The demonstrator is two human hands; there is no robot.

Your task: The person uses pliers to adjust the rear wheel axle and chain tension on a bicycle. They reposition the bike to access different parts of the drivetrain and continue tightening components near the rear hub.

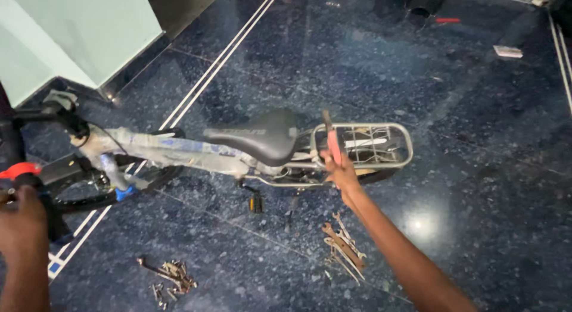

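Your right hand [341, 172] clamped on red-handled tool [332, 144], upright at grey wire rear rack [405, 146], behind black saddle [262, 133]; left hand [21, 220] closure unclear.

Single head-worn view, no second camera to overlap with. It looked steeply down from standing height at a dark polished floor [453, 187], tilted slightly forward so far floor filled the top edge. A bicycle [238, 151] lay across mid-frame, left to right, at arm's reach. Right hand [339, 169] entered from lower right, left hand [21, 220] from the lower left corner, close to the lens. Wrenches [344, 246] sat near the bottom, almost underfoot.
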